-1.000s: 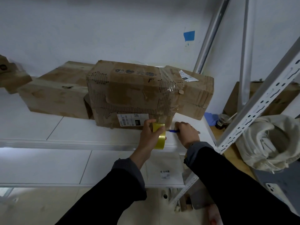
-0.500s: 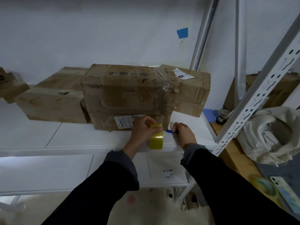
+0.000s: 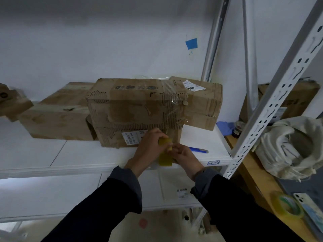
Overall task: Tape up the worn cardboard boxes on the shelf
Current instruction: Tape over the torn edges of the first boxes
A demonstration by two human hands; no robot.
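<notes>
We see three worn cardboard boxes lined up on the white shelf (image 3: 52, 154): a big torn box (image 3: 134, 112) in the middle with clear film wrapped round its right end and a white label low on its front, a flatter box (image 3: 57, 119) behind it on the left, and a smaller box (image 3: 204, 105) touching its right end, with a slip of paper on top. All three are closed, so we cannot tell what is in them. Our left hand (image 3: 150, 147) is curled round the yellow tape roll (image 3: 165, 152), which it holds on edge just in front of the big box's lower right corner. Our right hand (image 3: 185, 156) meets the roll from the right, fingertips pinching at its rim; whether they have hold of the loose tape end we cannot tell. A blue pen-like tool (image 3: 198, 149) lies on the shelf just right of the hands. A slotted white shelf post (image 3: 272, 102) slants across the right side, partly hiding a pale cloth bag (image 3: 288, 145). Below that, a second tape roll (image 3: 288, 206) and a phone (image 3: 309, 208) lie side by side.
</notes>
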